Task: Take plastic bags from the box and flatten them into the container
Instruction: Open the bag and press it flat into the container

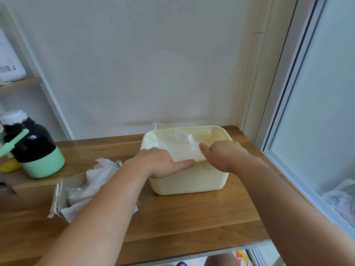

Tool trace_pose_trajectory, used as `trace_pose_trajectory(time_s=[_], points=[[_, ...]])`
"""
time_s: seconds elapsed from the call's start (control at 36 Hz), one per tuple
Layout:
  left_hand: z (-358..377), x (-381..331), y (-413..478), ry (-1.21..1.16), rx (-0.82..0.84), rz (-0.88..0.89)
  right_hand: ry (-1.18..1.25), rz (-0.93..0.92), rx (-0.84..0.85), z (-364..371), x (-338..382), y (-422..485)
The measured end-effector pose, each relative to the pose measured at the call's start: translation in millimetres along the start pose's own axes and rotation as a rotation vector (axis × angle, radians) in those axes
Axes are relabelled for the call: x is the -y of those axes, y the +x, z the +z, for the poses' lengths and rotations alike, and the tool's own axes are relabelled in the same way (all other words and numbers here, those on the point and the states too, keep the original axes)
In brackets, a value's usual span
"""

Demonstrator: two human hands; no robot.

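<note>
A pale yellow plastic container (189, 186) stands on the wooden table against the wall. A clear plastic bag (179, 144) lies spread inside it. My left hand (157, 164) rests on the container's near rim, its index finger stretched out along the bag's near edge. My right hand (224, 154) reaches in from the right and presses on the same edge, thumb pointing left. Left of the container lies a torn cardboard box (65, 198) with crumpled white bags (101, 169) spilling from it, partly hidden by my left forearm.
A black and mint-green flask (32, 146) with a white cap stands at the table's left, a yellow object (9, 166) beside it. A shelf (19, 83) with a white item hangs at upper left. A sliding glass door (317, 112) bounds the right side.
</note>
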State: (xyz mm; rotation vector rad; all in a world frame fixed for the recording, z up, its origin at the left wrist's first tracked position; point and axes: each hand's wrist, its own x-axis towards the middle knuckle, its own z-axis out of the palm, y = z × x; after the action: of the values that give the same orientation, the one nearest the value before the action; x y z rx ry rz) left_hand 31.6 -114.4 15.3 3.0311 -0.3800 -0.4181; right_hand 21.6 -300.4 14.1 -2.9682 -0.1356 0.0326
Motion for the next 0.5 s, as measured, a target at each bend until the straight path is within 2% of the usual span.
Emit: trace_pose_trajectory(time_s=[0.08, 0.14, 0.17, 0.22, 0.31, 0.36, 0.42, 0.44, 0.5], points=[[2.4, 2.2, 2.2, -0.025, -0.043, 0.028, 0.059, -0.141, -0.294, -3.8, 0.8, -4.7], [4.8, 4.2, 4.5, -0.085, -0.102, 0.072, 0.145, -0.175, -0.383, -8.9, 4.3, -7.1], [5.3, 5.6, 4.8, -0.129, -0.133, 0.092, 0.215, -0.167, -0.341, -11.5, 6.4, -6.8], [6.7, 9.5, 5.0, -0.214, -0.192, 0.145, 0.321, -0.118, -0.139, -12.5, 10.1, -4.1], [10.0, 17.0, 3.0, -0.264, -0.340, 0.193, 0.263, -0.068, 0.106, -5.4, 14.8, -1.8], [14.4, 22.4, 2.0, -0.277, -0.525, 0.148, 0.200, -0.066, 0.167, -0.7, 17.4, -3.3], [15.2, 24.0, 0.1, -0.236, -0.748, 0.194, 0.194, -0.042, 0.239, -4.1, 20.5, -4.0], [11.9, 22.5, -1.3, -0.181, -0.784, 0.252, 0.205, -0.022, 0.289, -7.2, 22.0, -3.2], [5.2, 17.1, -3.3, -0.087, -0.644, 0.354, 0.210, 0.020, 0.388, -13.5, 24.1, 0.0]])
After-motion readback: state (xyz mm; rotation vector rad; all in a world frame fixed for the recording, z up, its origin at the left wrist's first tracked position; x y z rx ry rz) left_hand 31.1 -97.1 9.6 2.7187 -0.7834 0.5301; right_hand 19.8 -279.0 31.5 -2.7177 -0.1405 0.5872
